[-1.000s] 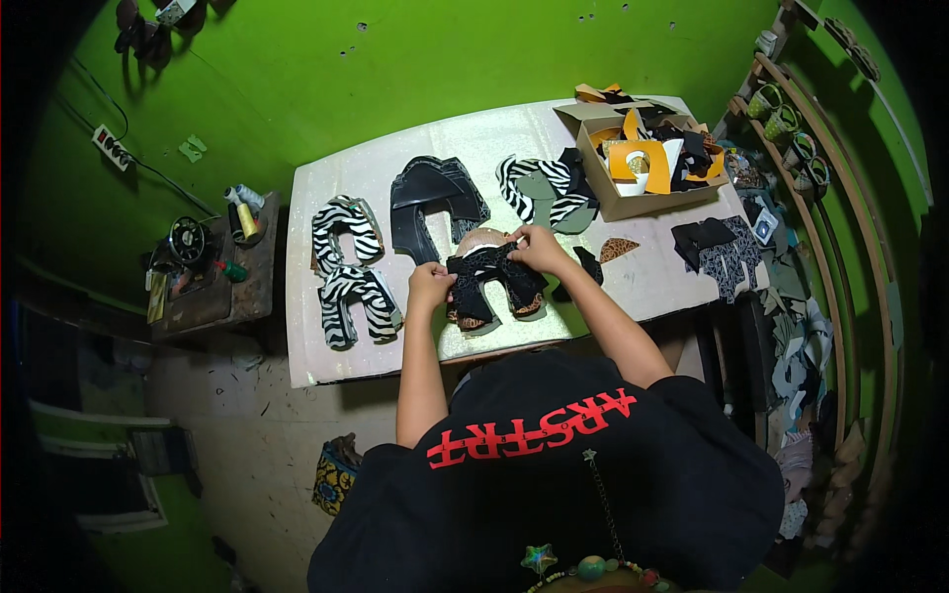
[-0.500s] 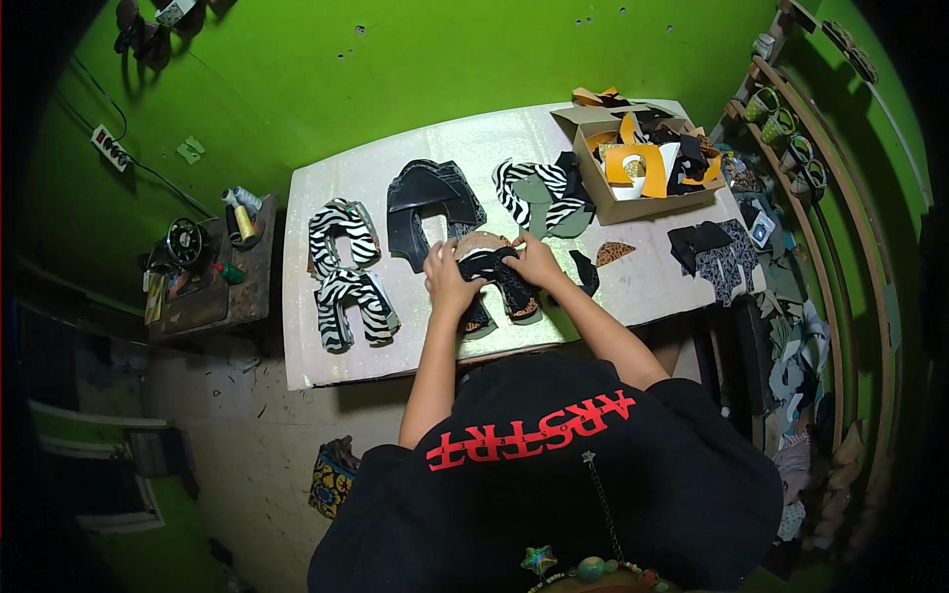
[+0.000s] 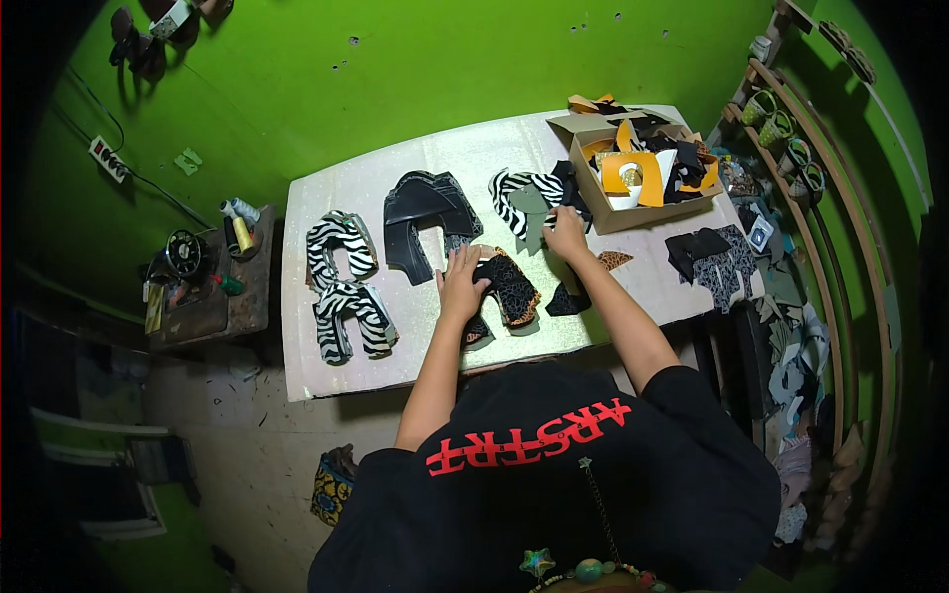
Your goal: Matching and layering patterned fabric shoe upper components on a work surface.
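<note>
My left hand (image 3: 461,287) lies with fingers stretched over the left side of a stack of arch-shaped shoe-upper pieces (image 3: 511,289), in black lace-patterned and leopard-print material. My right hand (image 3: 566,234) has reached beyond that stack. Its fingers are closed at the near edge of a grey-green piece (image 3: 531,203), which rests on zebra-print upper pieces (image 3: 509,188). The fingertips are small in view and partly hidden. A small black lace piece (image 3: 566,300) lies below my right forearm, and a leopard-print scrap (image 3: 614,260) is just right of it.
Black upper pieces (image 3: 410,212) and two zebra-print stacks (image 3: 341,249) lie on the left of the white table (image 3: 435,371). A cardboard box (image 3: 652,210) of scraps stands back right, near grey patterned pieces (image 3: 722,267). A sewing machine (image 3: 185,254) stands far left.
My right hand has left the lace and leopard stack and moved up and right to the zebra and grey-green pieces. My left hand stays on the stack, its fingers now flatter.
</note>
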A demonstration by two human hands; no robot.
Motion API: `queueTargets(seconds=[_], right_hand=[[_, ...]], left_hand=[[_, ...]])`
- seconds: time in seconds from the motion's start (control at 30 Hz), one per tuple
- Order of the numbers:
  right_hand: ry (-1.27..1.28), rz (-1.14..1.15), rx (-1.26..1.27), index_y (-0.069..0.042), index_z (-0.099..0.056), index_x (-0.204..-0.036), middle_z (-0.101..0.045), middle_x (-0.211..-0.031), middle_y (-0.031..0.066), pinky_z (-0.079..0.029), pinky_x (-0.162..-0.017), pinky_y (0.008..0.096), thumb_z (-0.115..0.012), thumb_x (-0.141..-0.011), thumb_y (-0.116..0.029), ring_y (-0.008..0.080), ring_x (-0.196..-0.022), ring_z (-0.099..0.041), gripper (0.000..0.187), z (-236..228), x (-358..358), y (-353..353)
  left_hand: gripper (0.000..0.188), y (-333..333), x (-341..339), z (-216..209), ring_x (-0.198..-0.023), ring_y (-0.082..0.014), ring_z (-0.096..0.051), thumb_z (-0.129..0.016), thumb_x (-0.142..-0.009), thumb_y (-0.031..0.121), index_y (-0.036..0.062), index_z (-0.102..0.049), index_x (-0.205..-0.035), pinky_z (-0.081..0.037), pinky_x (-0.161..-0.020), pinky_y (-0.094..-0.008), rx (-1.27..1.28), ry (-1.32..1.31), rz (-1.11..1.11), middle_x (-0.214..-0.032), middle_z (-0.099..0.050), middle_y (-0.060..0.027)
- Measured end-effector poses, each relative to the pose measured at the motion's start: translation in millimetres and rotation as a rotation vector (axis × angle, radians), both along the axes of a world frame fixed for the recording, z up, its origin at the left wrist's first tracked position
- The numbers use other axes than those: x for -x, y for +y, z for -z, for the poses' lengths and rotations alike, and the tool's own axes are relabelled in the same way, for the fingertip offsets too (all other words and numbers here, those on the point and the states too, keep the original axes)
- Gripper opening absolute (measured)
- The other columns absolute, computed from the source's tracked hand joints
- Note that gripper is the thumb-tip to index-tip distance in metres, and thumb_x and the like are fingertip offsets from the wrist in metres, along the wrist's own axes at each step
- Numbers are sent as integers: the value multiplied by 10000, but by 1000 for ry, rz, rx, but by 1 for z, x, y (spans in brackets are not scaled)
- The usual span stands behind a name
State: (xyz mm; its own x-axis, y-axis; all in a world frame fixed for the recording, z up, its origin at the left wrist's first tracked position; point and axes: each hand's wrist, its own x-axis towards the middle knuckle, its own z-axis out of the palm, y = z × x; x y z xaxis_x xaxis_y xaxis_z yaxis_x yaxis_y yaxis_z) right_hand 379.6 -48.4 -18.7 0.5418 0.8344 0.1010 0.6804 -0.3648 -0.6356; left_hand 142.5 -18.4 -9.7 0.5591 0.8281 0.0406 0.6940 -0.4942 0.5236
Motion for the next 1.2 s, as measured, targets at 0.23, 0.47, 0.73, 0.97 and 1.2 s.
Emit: queueTargets(seconds=[0.23, 0.47, 0.73, 0.97, 1.2], right_hand=[[-214, -31, 198, -127, -462, -1193, -442, -1226, 40, -353, -887, 439, -478, -768, -52, 301, -1105, -386, 432, 4, -12, 3], [-443, -44, 40, -113, -552, -1082, -498, -1092, 51, -336, -855, 386, -468, -777, -80, 266, -1007, -430, 318, 13, -20, -3], [-387, -73, -66, -139, -623, -867, -517, -883, 59, -330, -813, 387, -629, -677, -74, 252, -918, -462, 201, -13, -18, -8], [-175, -87, -81, -145, -625, -856, -523, -859, 58, -329, -729, 393, -586, -760, -133, 236, -858, -524, 104, -58, 3, -7], [-184, -63, -170, -118, -626, -846, -558, -850, 85, -374, -693, 410, -562, -730, -66, 267, -839, -540, 142, -74, 27, -8]], left_hand=[[685, 4, 1, 1, -1306, -300, -181, -624, -755, 209, 209, -284, -1349, -164, -1001, -556, 17, 81, 31, -1417, -218, -85], [801, 2, 1, -5, -1331, -303, -59, -595, -717, 317, 194, -172, -1385, -61, -1007, -573, 75, 113, 77, -1438, -149, -88], [618, 7, 9, -10, -1300, -311, -204, -618, -738, 141, 172, -352, -1295, -142, -986, -588, 141, -218, 10, -1404, -248, -98], [424, 11, 11, -16, -1252, -380, -277, -630, -713, 132, 122, -528, -1124, -225, -1004, -461, 38, -281, -76, -1283, -411, -187], [289, 16, 8, -25, -1201, -366, -361, -613, -746, 152, 58, -588, -1018, -321, -952, -388, -63, -413, -32, -1202, -483, -189]])
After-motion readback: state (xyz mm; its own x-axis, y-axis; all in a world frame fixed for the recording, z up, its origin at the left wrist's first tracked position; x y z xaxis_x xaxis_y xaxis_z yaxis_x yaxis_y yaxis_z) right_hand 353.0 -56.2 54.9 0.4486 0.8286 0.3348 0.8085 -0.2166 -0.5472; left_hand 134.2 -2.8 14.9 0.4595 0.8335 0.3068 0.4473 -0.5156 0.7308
